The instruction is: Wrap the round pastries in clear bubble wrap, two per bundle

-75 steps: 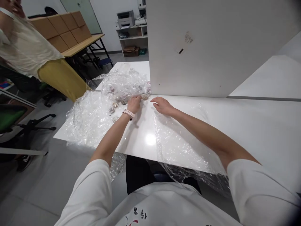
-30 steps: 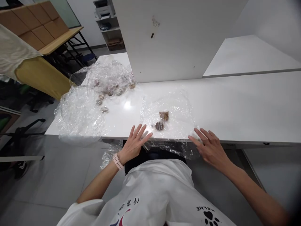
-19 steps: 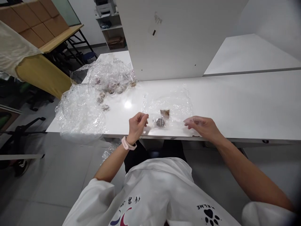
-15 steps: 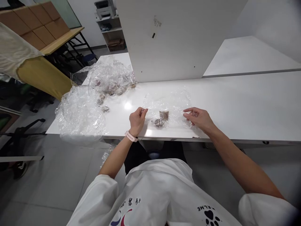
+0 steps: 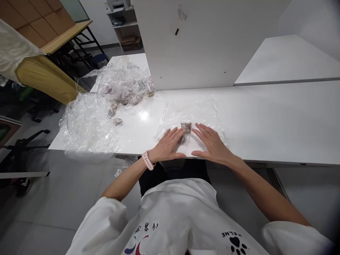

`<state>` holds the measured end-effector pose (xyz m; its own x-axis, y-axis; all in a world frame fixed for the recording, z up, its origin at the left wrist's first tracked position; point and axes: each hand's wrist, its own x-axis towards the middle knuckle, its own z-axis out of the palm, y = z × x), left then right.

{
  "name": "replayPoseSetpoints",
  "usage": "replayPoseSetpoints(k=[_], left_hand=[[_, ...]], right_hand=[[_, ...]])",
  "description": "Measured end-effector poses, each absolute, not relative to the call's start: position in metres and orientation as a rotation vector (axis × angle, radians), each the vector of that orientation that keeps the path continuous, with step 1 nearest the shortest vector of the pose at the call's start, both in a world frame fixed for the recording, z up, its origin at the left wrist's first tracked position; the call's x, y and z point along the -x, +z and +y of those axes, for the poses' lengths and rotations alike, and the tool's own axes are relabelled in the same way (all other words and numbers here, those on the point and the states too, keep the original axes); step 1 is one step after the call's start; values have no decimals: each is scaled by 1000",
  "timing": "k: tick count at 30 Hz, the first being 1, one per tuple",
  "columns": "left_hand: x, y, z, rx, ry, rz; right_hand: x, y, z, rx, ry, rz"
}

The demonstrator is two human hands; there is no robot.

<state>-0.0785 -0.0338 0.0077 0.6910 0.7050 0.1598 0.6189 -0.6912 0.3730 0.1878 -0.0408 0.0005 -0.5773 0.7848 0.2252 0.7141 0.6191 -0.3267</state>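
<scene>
A sheet of clear bubble wrap [image 5: 202, 109] lies spread on the white table in front of me. On its near part sits a small brownish wrapped piece [image 5: 186, 127], with a second dark piece [image 5: 182, 139] just below it, partly hidden by my fingers. My left hand [image 5: 170, 144] lies flat at the left of these pieces, fingers stretched out and thumb pointing right. At their right, my right hand [image 5: 211, 144] rests palm down on the wrap with its fingers spread. Neither hand grips anything.
A heap of crumpled clear plastic [image 5: 91, 124] covers the table's left end, with several small wrapped pieces [image 5: 117, 121] beside it. An upright white panel [image 5: 207, 46] stands at the back. The white table [image 5: 278, 120] stretches right. Its front edge runs close to my body.
Both hands have come inward and down toward the pieces. Their fingers have gone from pinched or curled to stretched out, and the wrap's near edge now lies under them.
</scene>
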Motion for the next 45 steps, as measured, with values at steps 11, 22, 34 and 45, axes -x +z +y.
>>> replayPoseSetpoints(k=[11, 22, 34, 45], left_hand=[[117, -10, -71, -2475, 614, 1076], [124, 42, -18, -1882, 613, 1248], [90, 33, 62, -2357, 280, 1961], [63, -18, 10, -2450, 287, 1554]], right_hand=[[-213, -19, -76, 1053, 457, -2406], [-199, 32, -20, 1445, 524, -2320], [-164, 40, 101, 1807, 320, -2480], [-154, -26, 35, 1300, 263, -2611]])
